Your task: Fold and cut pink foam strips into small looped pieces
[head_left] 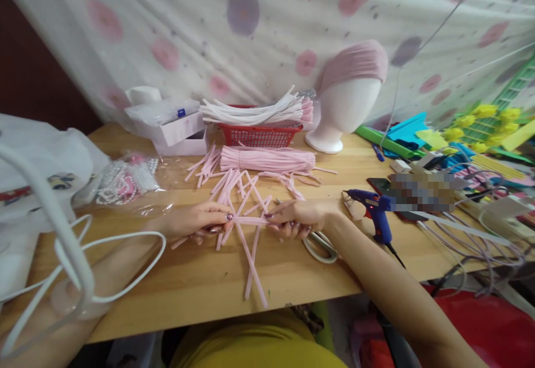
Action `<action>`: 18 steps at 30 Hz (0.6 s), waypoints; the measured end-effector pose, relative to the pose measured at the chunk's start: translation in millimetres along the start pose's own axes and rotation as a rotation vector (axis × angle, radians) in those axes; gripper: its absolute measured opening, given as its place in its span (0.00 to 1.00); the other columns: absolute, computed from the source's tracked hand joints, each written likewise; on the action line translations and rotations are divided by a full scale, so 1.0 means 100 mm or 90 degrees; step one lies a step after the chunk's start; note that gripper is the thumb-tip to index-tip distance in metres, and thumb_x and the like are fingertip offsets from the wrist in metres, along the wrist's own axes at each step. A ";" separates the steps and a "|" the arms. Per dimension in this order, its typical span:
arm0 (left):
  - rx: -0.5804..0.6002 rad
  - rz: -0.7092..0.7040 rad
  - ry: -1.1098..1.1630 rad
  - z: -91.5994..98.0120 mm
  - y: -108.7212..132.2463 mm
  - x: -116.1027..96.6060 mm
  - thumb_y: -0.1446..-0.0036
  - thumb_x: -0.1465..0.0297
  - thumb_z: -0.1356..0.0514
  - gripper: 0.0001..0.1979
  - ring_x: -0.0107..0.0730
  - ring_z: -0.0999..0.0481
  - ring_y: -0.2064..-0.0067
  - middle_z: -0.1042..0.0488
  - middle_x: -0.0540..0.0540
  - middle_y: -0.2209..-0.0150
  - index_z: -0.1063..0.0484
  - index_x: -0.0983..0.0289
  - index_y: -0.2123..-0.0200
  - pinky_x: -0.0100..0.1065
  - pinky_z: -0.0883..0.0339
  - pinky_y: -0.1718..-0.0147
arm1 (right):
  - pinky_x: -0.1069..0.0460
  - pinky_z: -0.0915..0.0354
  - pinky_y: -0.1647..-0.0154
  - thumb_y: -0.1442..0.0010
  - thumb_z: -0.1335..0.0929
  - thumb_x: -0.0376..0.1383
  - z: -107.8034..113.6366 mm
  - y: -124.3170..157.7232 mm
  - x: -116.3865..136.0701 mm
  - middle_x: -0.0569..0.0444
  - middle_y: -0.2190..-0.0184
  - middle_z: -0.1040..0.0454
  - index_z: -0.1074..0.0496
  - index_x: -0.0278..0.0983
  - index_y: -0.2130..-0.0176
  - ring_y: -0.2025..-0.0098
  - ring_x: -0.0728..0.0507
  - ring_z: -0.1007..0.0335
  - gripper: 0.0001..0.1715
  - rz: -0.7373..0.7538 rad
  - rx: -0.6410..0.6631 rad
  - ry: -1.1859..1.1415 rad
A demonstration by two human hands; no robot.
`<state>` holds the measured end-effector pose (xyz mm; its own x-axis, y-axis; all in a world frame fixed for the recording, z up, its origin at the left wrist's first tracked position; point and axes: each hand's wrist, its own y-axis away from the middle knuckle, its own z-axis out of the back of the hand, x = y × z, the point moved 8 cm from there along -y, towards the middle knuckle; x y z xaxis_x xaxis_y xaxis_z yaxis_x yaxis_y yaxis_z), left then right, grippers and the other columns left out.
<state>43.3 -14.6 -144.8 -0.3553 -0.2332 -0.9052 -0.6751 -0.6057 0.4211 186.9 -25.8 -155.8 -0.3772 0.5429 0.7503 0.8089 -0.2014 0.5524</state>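
Note:
Both my hands rest on the wooden table [200, 284] and pinch the same pink pipe cleaner [249, 221], one at each end. My left hand [196, 220] grips its left end with fingers closed. My right hand [298, 216] grips the right end, fingers curled. More loose pink pipe cleaners [246, 189] lie crossed under and behind my hands, and two long ones [254, 270] run toward the table's near edge. A tied bundle of pink pipe cleaners [267, 160] lies just behind.
A blue glue gun [374, 207] stands right of my right hand, scissors [320, 245] beneath my wrist. Behind are a red basket [259, 135] with white and pink stems, a white box [179, 131], a foam head [346, 109], a bead bag [125, 181]. White cable [83, 267] loops at left.

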 end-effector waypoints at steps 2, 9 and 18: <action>-0.010 -0.003 -0.005 0.02 0.01 0.00 0.45 0.57 0.42 0.16 0.19 0.52 0.81 0.46 0.43 0.80 0.36 0.63 0.74 0.22 0.58 0.85 | 0.64 0.61 0.91 0.39 0.34 0.42 0.01 0.00 -0.01 0.66 0.82 0.52 0.37 0.35 0.71 0.84 0.56 0.67 0.15 0.002 -0.009 0.010; -0.021 -0.014 -0.034 0.04 0.02 0.00 0.43 0.57 0.43 0.16 0.21 0.50 0.81 0.45 0.44 0.80 0.35 0.63 0.73 0.23 0.55 0.85 | 0.64 0.60 0.90 0.41 0.32 0.41 0.05 -0.01 -0.03 0.67 0.84 0.51 0.38 0.35 0.72 0.85 0.57 0.65 0.15 0.011 -0.041 0.034; -0.028 -0.039 -0.051 0.02 0.02 -0.06 0.43 0.55 0.43 0.18 0.22 0.51 0.80 0.46 0.44 0.80 0.36 0.63 0.75 0.23 0.55 0.84 | 0.61 0.47 0.87 0.39 0.34 0.49 0.14 0.02 0.05 0.61 0.83 0.39 0.32 0.32 0.70 0.85 0.56 0.49 0.22 0.062 -0.088 0.105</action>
<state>42.8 -13.3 -138.1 -0.3665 -0.1347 -0.9206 -0.6685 -0.6501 0.3613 192.8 -11.5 -156.0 -0.3782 0.3769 0.8455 0.7801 -0.3621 0.5103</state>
